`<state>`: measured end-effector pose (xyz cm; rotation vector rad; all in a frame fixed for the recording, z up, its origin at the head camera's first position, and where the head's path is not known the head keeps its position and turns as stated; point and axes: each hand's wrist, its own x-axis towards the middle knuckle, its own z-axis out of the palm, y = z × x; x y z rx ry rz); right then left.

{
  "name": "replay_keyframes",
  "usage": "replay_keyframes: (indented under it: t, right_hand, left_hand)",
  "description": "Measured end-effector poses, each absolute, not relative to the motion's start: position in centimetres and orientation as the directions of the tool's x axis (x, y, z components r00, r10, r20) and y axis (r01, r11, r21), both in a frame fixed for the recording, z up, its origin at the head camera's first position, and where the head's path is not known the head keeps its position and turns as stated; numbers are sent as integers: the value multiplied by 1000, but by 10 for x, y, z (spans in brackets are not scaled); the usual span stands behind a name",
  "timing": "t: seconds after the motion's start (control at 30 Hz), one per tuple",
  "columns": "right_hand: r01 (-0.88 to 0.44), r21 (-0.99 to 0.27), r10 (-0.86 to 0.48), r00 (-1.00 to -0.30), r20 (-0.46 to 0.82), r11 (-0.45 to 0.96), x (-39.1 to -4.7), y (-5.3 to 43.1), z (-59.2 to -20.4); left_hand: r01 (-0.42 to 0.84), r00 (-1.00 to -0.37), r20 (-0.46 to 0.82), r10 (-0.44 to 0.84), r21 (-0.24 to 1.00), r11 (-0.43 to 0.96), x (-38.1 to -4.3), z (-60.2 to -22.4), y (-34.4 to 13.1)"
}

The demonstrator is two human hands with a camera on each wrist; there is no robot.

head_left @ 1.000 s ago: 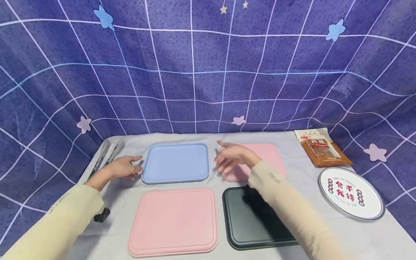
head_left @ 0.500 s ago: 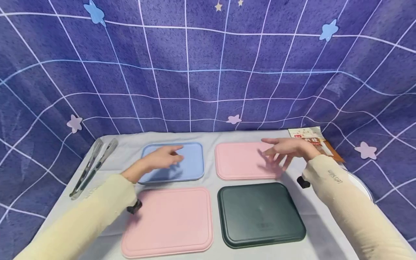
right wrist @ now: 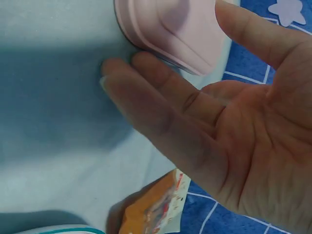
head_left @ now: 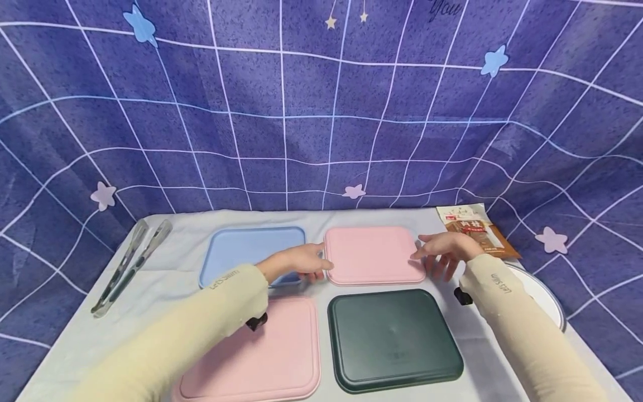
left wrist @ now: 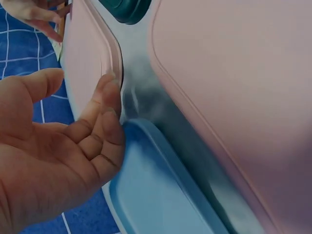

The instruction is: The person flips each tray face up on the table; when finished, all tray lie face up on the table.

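Note:
The smaller pink tray [head_left: 374, 254] lies flat at the back of the table, with one hand at either side of it. At its left edge is my left hand [head_left: 303, 261], reaching across the blue tray [head_left: 236, 248]. In the left wrist view that hand's fingers [left wrist: 111, 92] lie right at the pink rim, loosely bent, thumb apart. My right hand [head_left: 444, 251] is at the right edge. Its long fingers [right wrist: 156, 107] stretch down beside the tray's corner in the right wrist view, palm facing inward. Neither hand is curled round the tray.
In front lie a larger pink tray [head_left: 291, 352], partly under the left sleeve, and a dark green tray [head_left: 397, 340]. Tongs [head_left: 125, 273] rest at the far left. A brown food packet [head_left: 477, 229] and a white round plate [head_left: 540, 290], partly hidden by the right sleeve, are at the right.
My left hand has moved right, from beside the blue tray across it to the small pink tray's left edge. My right hand first swung right, then came down at that tray's right edge.

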<state>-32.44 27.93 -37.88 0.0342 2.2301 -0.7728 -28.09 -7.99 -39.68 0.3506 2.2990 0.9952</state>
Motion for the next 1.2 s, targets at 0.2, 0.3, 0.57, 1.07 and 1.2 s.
replay_keyframes:
  t: [0.2,0.3,0.57,1.07,1.2]
  right_hand:
    - [276,-544,-233,-686,-689,793,-329,281,-386]
    - [300,-559,-247,-669,-701,773,-331,283,-390]
    - [346,-592,-278,-640,-716,728,-339,289,-401]
    - [385,-620,-303,-623,-721,683,-340,292,-405]
    - [388,-621,-289,-636,-715,681,-339,292,-407]
  left_hand:
    - [-54,-774,-491,400,681,730,-282,-401,-70]
    - [-62,-765,-513,390,661,748,-280,-401,-67]
    - [-104,-734,-542,410,686,721,-284,-403,-70]
    - [-220,-713,-567,412,739,637,-286,-400,-75]
    - [-226,-747,-526,407,776,588,-284,-403,-74]
